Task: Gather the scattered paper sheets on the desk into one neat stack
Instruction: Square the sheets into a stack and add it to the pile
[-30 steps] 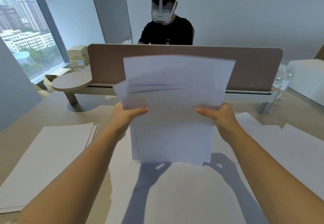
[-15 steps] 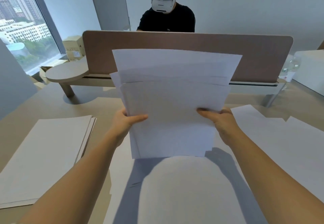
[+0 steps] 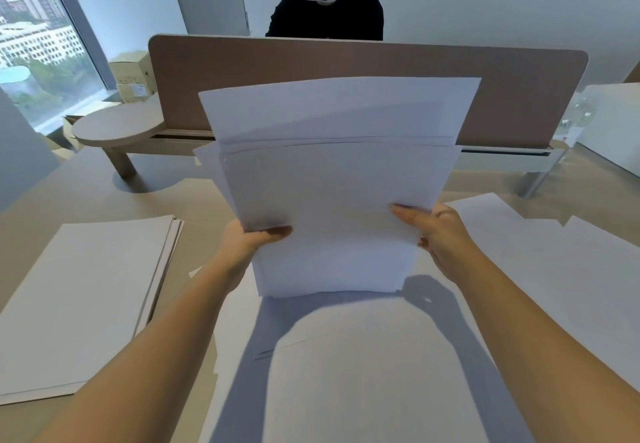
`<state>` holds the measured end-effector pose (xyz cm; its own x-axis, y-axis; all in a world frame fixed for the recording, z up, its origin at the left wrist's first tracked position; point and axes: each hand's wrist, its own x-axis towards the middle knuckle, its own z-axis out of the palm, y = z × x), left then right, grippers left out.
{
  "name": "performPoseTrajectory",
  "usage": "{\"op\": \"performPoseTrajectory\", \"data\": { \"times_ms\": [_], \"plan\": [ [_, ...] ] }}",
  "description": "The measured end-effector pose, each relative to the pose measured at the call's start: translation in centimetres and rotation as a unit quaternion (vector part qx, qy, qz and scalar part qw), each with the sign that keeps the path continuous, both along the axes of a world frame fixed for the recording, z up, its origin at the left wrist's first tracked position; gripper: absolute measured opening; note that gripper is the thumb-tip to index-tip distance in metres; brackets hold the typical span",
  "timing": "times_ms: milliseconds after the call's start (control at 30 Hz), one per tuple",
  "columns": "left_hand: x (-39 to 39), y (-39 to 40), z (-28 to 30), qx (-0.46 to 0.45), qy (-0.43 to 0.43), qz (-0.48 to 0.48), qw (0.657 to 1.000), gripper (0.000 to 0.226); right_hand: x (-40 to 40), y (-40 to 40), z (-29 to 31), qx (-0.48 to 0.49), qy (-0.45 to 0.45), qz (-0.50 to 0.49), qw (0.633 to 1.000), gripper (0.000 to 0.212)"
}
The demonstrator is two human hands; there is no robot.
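I hold a bundle of white paper sheets (image 3: pixel 332 186) upright above the desk, its lower edge standing on loose sheets (image 3: pixel 363 373) that lie flat below. The tops of the sheets are uneven, with one sheet sticking up higher at the back. My left hand (image 3: pixel 247 240) grips the bundle's left edge, thumb across the front. My right hand (image 3: pixel 433 231) grips the right edge in the same way. More loose sheets (image 3: pixel 554 269) lie spread on the desk to the right.
A flat stack of paper (image 3: pixel 86 297) lies on the desk (image 3: pixel 114 200) at the left. A brown divider panel (image 3: pixel 346 61) runs along the far edge, with a person in a headset behind it. A round side shelf (image 3: pixel 117 127) and boxes (image 3: pixel 133 77) stand far left.
The bundle has come down until its lower edge meets the sheets on the desk. Both hands keep their grip on its sides. The view has tilted a little downward.
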<state>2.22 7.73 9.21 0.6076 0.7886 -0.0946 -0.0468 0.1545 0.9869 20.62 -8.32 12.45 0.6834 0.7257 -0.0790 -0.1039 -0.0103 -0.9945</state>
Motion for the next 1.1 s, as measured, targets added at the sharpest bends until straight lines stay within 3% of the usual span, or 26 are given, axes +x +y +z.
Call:
{"op": "performPoseTrajectory", "data": {
  "times_ms": [100, 200, 333, 667, 767, 867, 1000, 1100],
  "plan": [
    [1.0, -0.4, 1.2, 0.021, -0.004, -0.029, 0.999, 0.047, -0.3, 0.5, 0.4, 0.012, 0.002, -0.022, 1.000, 0.020],
    [1.6, -0.3, 3.2, 0.042, -0.003, -0.057, 0.997, 0.042, -0.2, 0.7, 1.8, 0.019, -0.004, -0.029, 0.999, 0.020],
    [0.9, 0.2, 5.2, 0.065, -0.029, -0.033, 0.997, 0.031, 0.4, -0.2, 3.5, 0.022, -0.026, -0.027, 0.999, 0.018],
    [1.1, 0.0, 8.3, 0.100, -0.046, -0.030, 0.993, 0.031, -0.3, 0.5, 6.3, 0.076, -0.062, -0.016, 0.995, 0.019],
    [0.8, 0.1, 7.3, 0.084, -0.033, -0.041, 0.995, 0.033, -0.1, 0.3, 5.7, 0.070, -0.081, -0.018, 0.994, 0.029],
    [0.8, -0.2, 4.9, 0.056, 0.001, -0.038, 0.998, 0.040, -0.4, 0.3, 4.3, 0.040, -0.162, -0.061, 0.984, 0.045],
    [0.8, -0.1, 3.4, 0.033, 0.015, -0.032, 0.999, 0.043, -0.9, 0.2, 4.4, 0.047, -0.356, -0.092, 0.929, 0.079],
    [0.8, 0.2, 3.3, 0.029, 0.013, -0.037, 0.999, 0.043, -0.4, 0.4, 4.5, -0.005, -0.506, -0.084, 0.858, 0.062]
  ]
}}
